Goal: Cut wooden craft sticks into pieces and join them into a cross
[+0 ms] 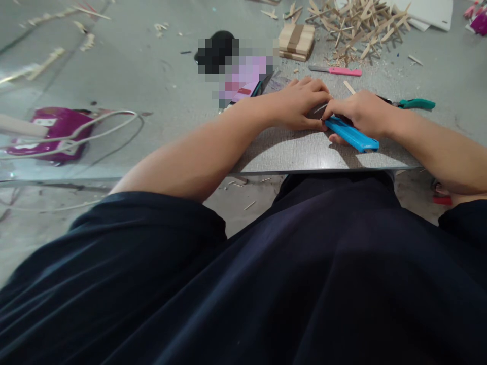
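In the head view my right hand (367, 112) is closed around a blue utility knife (353, 134), whose butt end points toward the table's front edge. The knife's front end lies close to my left thumb, and its blade cannot be made out. My left hand (304, 105) rests low over the table, fingers bent and thumb stretched toward the knife. Whatever is under its fingertips is mostly hidden. Just behind my right hand a wooden craft stick (349, 87) pokes out; its lower part is covered.
Behind my hands lie a pink-handled knife (344, 71), a bundle of craft sticks (297, 41) and a heap of cut sticks (361, 25). Green-handled pliers (416, 104) are at the right. A purple device (57, 134) with a white cable (122, 115) sits at the left.
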Demonstrator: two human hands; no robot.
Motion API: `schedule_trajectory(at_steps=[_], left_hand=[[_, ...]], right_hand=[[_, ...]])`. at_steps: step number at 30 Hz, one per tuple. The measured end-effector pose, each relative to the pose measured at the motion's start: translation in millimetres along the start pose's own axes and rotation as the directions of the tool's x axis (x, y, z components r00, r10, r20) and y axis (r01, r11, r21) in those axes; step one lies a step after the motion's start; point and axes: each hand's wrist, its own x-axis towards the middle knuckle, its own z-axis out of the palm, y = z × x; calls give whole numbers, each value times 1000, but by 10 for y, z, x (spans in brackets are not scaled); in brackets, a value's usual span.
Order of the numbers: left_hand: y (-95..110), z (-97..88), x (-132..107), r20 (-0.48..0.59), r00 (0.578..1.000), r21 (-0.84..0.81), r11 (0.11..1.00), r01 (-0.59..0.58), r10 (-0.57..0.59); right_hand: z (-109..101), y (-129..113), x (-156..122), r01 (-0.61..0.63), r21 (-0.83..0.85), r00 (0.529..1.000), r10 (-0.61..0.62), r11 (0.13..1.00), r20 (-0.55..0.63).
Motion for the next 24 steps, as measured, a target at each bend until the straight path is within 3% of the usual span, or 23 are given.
schedule_trajectory(at_steps=[11,16,24], left_hand=[[105,-51,-14,33,998,12,999,46,-47],[72,-38,-27,27,1000,-13,1000,-2,2],[161,-81,-29,112,993,-15,999,35,-33]], right_hand=[[-21,-16,-19,-6,-1,1000,6,1000,-1],[11,30,-3,18,-22,1000,-19,1000,-1],[63,87,28,-13,28,1000,13,1000,-22]])
